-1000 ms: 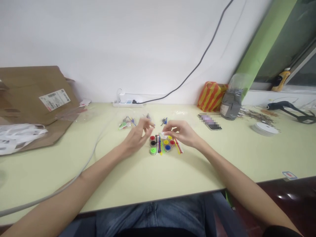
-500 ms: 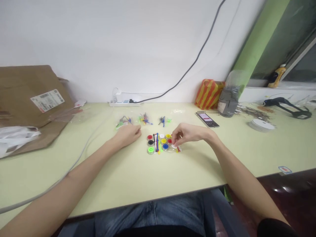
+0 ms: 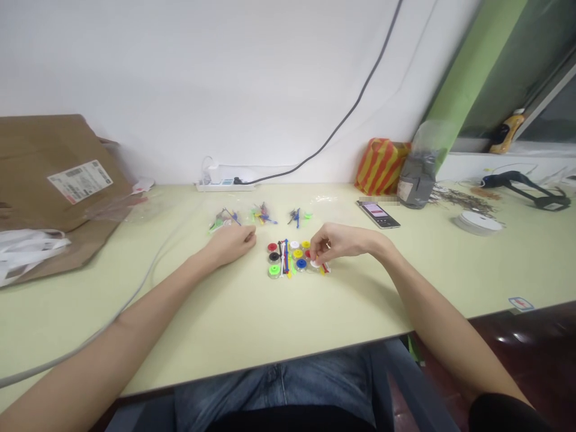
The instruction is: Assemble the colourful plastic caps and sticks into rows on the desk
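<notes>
My right hand [image 3: 335, 243] pinches a white plastic disc [image 3: 315, 263] low over the right side of a cluster of small parts. Round discs on clear bases make up this cluster, among them a red disc [image 3: 272, 247], a black disc [image 3: 274, 257], a green disc [image 3: 274, 270], a yellow disc [image 3: 297, 254] and a blue disc [image 3: 301, 264]. Between them lie thin arrow-shaped pieces, including a white arrow [image 3: 282, 261]. My left hand [image 3: 231, 243] rests on the table left of the cluster, fingers curled, with nothing visible in it.
Clear bags of coloured parts [image 3: 264, 213] lie behind the cluster. A power strip [image 3: 225, 186] runs along the wall. To the right are a phone [image 3: 378, 215], a striped bag [image 3: 380, 168] and a white roll [image 3: 477, 223]. A brown paper bag [image 3: 40, 162] stands left; a grey cable [image 3: 121, 309] crosses there.
The right hand and the white disc have shifted very slightly left and lower over the cluster. The left hand stays in place. The whole view has tilted a little.
</notes>
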A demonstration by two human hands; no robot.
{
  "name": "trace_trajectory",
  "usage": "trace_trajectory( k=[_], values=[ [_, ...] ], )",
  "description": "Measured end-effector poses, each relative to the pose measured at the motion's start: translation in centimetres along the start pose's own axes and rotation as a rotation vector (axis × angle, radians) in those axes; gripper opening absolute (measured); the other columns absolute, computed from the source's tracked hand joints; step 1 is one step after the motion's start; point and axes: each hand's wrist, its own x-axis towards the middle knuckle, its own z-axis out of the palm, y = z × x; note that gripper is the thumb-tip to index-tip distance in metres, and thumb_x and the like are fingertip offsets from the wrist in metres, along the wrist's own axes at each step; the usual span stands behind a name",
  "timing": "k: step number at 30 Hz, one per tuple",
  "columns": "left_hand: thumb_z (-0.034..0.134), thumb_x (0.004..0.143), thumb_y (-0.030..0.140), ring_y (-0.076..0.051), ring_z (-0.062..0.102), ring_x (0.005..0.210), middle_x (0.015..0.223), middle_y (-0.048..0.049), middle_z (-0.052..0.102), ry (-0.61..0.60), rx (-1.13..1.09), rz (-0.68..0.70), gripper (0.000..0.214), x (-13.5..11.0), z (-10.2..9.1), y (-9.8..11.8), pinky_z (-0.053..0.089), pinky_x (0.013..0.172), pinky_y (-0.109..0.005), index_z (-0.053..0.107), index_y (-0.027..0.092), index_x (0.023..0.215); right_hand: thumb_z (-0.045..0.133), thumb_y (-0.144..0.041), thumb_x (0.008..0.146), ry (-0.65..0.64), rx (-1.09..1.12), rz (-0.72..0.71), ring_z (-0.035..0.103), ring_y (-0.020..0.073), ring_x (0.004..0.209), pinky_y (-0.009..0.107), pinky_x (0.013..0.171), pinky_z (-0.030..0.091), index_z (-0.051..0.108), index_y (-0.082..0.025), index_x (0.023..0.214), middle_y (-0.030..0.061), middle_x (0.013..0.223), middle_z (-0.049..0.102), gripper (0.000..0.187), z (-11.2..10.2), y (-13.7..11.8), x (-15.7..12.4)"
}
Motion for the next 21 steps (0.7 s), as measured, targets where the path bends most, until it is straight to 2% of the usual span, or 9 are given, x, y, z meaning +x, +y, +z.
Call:
trace_trajectory(
  k=[6, 11, 16, 19, 21],
  values=[
    [0.039, 0.092, 0.032, -0.02, 0.049, 0.055, 0.059, -0.0034, 0.053, 0.023, -0.034, 0.007, 0.028, 0.0, -0.03, 0.02, 0.02, 0.056, -0.032, 0.045, 0.021, 0.068, 0.074, -0.029, 0.079, 0.011, 0.003, -0.017, 0.064, 0.0139, 0.068, 0.024, 0.06, 0.045, 0.077, -0.015, 0.086, 0.0038, 0.078, 0.074, 0.015, 0.3, 0.36, 0.23],
    [0.042, 0.091, 0.032, -0.02, 0.049, 0.055, 0.057, -0.0032, 0.052, 0.028, -0.043, -0.003, 0.027, 0.05, 0.07, -0.07, 0.02, 0.055, -0.032, 0.046, 0.021, 0.067, 0.074, -0.032, 0.08, 0.019, 0.028, -0.018, 0.064, 0.0145, 0.068, 0.025, 0.061, 0.047, 0.075, -0.014, 0.088, 0.0052, 0.079, 0.074, 0.02, 0.48, 0.45, 0.26],
    [0.038, 0.094, 0.033, -0.021, 0.051, 0.057, 0.06, -0.0039, 0.055, 0.015, 0.0, 0.011, 0.029, 0.02, 0.12, -0.1, 0.02, 0.056, -0.032, 0.047, 0.022, 0.069, 0.076, -0.039, 0.079, 0.067, 0.013, -0.04, 0.061, 0.0141, 0.067, 0.024, 0.059, 0.043, 0.071, -0.016, 0.084, 0.0031, 0.075, 0.071, 0.025, 0.44, 0.03, 0.14],
    [0.037, 0.094, 0.033, -0.022, 0.051, 0.058, 0.061, -0.004, 0.056, 0.014, 0.009, 0.012, 0.029, 0.0, 0.2, -0.18, 0.021, 0.056, -0.032, 0.049, 0.022, 0.07, 0.072, -0.043, 0.082, 0.157, -0.019, -0.055, 0.057, 0.0137, 0.066, 0.025, 0.058, 0.04, 0.069, -0.016, 0.081, 0.0028, 0.075, 0.068, 0.028, 0.26, -0.09, 0.2],
    [0.038, 0.094, 0.033, -0.022, 0.052, 0.058, 0.061, -0.0042, 0.057, 0.016, 0.003, 0.007, 0.029, -0.03, 0.25, -0.21, 0.021, 0.057, -0.032, 0.05, 0.022, 0.07, 0.065, -0.041, 0.087, 0.303, -0.094, -0.042, 0.054, 0.0134, 0.065, 0.025, 0.06, 0.039, 0.067, -0.016, 0.081, 0.002, 0.073, 0.065, 0.026, 0.11, 0.16, 0.4]
  ],
)
